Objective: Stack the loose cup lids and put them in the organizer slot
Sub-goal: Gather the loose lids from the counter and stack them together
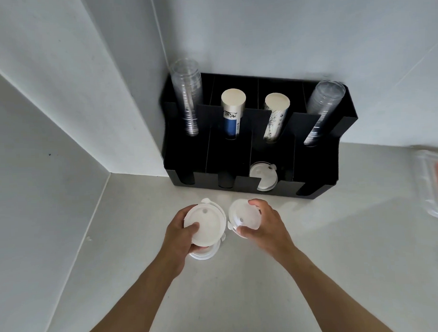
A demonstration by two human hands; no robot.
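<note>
My left hand (177, 238) grips a small stack of white cup lids (207, 223), thumb on top, held just above the counter. Another white lid (203, 253) peeks out underneath that stack, near the counter. My right hand (267, 223) holds a single white lid (243, 216) by its edge, right beside the stack. The black organizer (320, 189) stands against the wall beyond my hands. Its third front slot from the left holds several white lids (263, 176).
In the organizer's back compartments stand clear cup stacks (188, 92) at both ends and two paper cup stacks (232, 115) between them. A clear container with something orange (437, 185) lies at the right edge. Walls close in the corner at left and behind.
</note>
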